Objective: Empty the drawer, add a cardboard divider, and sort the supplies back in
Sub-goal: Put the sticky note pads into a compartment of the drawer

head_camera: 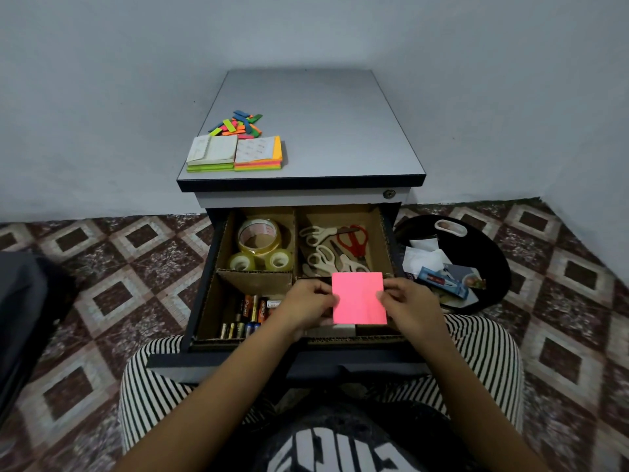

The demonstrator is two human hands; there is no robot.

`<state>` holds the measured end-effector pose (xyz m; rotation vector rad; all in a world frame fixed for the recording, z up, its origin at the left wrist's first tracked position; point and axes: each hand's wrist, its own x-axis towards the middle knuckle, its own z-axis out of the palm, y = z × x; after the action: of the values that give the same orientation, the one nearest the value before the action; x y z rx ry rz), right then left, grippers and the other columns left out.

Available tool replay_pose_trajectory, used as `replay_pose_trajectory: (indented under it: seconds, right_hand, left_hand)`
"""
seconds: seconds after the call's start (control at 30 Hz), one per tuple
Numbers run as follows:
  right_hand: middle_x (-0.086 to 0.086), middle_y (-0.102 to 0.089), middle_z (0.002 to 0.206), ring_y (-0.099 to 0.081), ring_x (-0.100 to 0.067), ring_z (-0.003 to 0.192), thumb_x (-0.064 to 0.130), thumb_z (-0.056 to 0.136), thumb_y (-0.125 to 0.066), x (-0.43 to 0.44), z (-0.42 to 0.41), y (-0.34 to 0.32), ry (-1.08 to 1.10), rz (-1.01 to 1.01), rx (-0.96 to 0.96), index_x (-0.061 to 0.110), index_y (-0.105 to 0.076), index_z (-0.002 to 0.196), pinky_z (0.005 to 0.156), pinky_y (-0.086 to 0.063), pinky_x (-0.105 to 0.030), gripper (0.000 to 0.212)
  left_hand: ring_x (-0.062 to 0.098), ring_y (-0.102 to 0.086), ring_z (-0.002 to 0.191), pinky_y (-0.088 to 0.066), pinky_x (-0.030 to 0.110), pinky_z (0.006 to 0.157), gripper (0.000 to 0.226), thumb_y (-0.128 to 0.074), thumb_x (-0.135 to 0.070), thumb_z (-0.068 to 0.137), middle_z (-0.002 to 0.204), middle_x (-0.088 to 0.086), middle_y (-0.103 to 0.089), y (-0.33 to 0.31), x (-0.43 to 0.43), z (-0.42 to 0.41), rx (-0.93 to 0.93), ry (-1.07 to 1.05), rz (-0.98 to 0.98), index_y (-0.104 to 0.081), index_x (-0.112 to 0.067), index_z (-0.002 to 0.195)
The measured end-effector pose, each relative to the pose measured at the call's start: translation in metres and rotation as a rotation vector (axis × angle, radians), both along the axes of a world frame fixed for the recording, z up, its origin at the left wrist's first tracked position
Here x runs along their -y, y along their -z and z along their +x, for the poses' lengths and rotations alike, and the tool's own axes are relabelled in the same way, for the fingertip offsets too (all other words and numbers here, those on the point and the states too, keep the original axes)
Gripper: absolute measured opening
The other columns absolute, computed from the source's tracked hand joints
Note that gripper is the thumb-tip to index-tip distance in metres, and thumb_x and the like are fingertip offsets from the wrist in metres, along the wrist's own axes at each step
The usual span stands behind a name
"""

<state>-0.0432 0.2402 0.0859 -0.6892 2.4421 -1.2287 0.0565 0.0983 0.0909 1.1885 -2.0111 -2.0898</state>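
Observation:
The open drawer holds a cardboard divider that splits it into compartments. Tape rolls lie at the back left, scissors at the back right, batteries at the front left. Over the front right compartment both hands hold a pink sticky note pad. My left hand pinches its left edge and my right hand pinches its right edge. What lies beneath the pad is hidden.
On the cabinet top sit two stacks of sticky note pads and a pile of small coloured flags. A black bin with paper and packaging stands on the patterned tiled floor to the right. My striped legs flank the drawer.

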Motion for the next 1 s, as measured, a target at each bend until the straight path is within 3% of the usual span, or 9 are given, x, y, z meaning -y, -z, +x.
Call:
replay_pose_trajectory:
  seconds: [0.1,0.23,0.3,0.43,0.5,0.6,0.7,0.9,1.0]
  right_hand:
    - [-0.006,-0.066,0.107,-0.060,-0.013,0.097,0.011,0.090,-0.059,-0.002,0.004,0.007,0.069,0.014,-0.145,0.007,-0.064,0.115,0.074,-0.035,-0.011,0.027]
    - [-0.008,-0.066,0.097,-0.054,-0.008,0.083,0.007,0.088,-0.061,-0.004,0.009,0.012,0.123,-0.087,-0.304,0.005,-0.068,0.104,0.068,-0.032,0.004,0.018]
    - [-0.005,-0.065,0.090,-0.054,-0.007,0.080,0.006,0.087,-0.061,-0.005,0.009,0.014,0.164,-0.135,-0.315,0.006,-0.069,0.099,0.069,-0.032,0.005,0.014]
    - [-0.001,-0.059,0.090,-0.054,-0.012,0.085,0.007,0.088,-0.060,-0.006,0.006,0.016,0.223,-0.150,-0.289,0.008,-0.069,0.097,0.069,-0.032,-0.007,0.013]
    - [-0.004,-0.057,0.097,-0.051,-0.011,0.090,0.008,0.088,-0.059,-0.007,0.006,0.016,0.242,-0.138,-0.272,0.007,-0.068,0.101,0.077,-0.032,-0.014,0.015]
    - [-0.006,-0.058,0.103,-0.048,-0.010,0.092,0.009,0.090,-0.057,-0.008,0.004,0.017,0.251,-0.119,-0.258,0.007,-0.067,0.106,0.078,-0.030,-0.012,0.019]
    - [-0.007,-0.059,0.102,-0.048,-0.009,0.090,0.009,0.090,-0.056,-0.007,0.003,0.017,0.244,-0.120,-0.233,0.008,-0.068,0.104,0.074,-0.028,-0.010,0.018]
    - [-0.004,-0.057,0.099,-0.048,-0.009,0.090,0.011,0.090,-0.057,-0.008,0.003,0.019,0.224,-0.096,-0.253,0.010,-0.068,0.102,0.073,-0.029,-0.013,0.016]
    - [-0.004,-0.058,0.098,-0.050,-0.012,0.091,0.012,0.090,-0.057,-0.008,0.002,0.020,0.221,-0.092,-0.241,0.010,-0.069,0.102,0.074,-0.030,-0.015,0.016]
  left_hand:
    - [0.020,-0.064,0.080,-0.056,0.027,0.063,0.006,-0.055,-0.003,0.091,0.090,0.012,-0.062,0.005,0.000,-0.003,0.049,0.034,0.034,-0.057,-0.007,0.088]
    - [0.016,-0.057,0.063,-0.054,0.022,0.054,0.017,-0.052,0.003,0.091,0.073,0.010,-0.057,0.013,-0.005,-0.010,0.132,0.103,0.041,-0.053,-0.006,0.077]
    - [0.015,-0.055,0.058,-0.051,0.018,0.046,0.023,-0.051,0.006,0.091,0.068,0.010,-0.055,0.017,-0.008,-0.015,0.169,0.116,0.007,-0.052,-0.006,0.071]
    - [0.012,-0.055,0.047,-0.048,0.017,0.042,0.025,-0.051,0.007,0.090,0.057,0.008,-0.055,0.022,-0.014,-0.028,0.226,0.148,-0.032,-0.052,-0.006,0.069]
    - [0.010,-0.054,0.040,-0.050,0.019,0.044,0.024,-0.051,0.008,0.089,0.057,0.008,-0.055,0.027,-0.014,-0.033,0.258,0.157,-0.053,-0.054,-0.005,0.068]
    - [0.023,-0.060,0.060,-0.055,0.032,0.067,0.009,-0.055,0.000,0.087,0.073,0.015,-0.059,0.031,-0.012,-0.037,0.302,0.189,-0.177,-0.062,0.003,0.082]
    - [0.029,-0.064,0.095,-0.049,0.030,0.080,0.024,-0.054,-0.011,0.088,0.102,0.018,-0.067,0.031,-0.003,-0.036,0.337,0.306,-0.412,-0.066,0.003,0.103]
    - [0.026,-0.066,0.098,-0.049,0.026,0.075,0.023,-0.062,-0.009,0.082,0.105,0.016,-0.069,0.037,0.000,-0.034,0.405,0.414,-0.499,-0.069,-0.001,0.102]
    - [0.027,-0.063,0.102,-0.049,0.028,0.082,0.026,-0.060,-0.009,0.084,0.109,0.016,-0.067,0.042,-0.003,-0.032,0.377,0.392,-0.496,-0.067,-0.001,0.107]
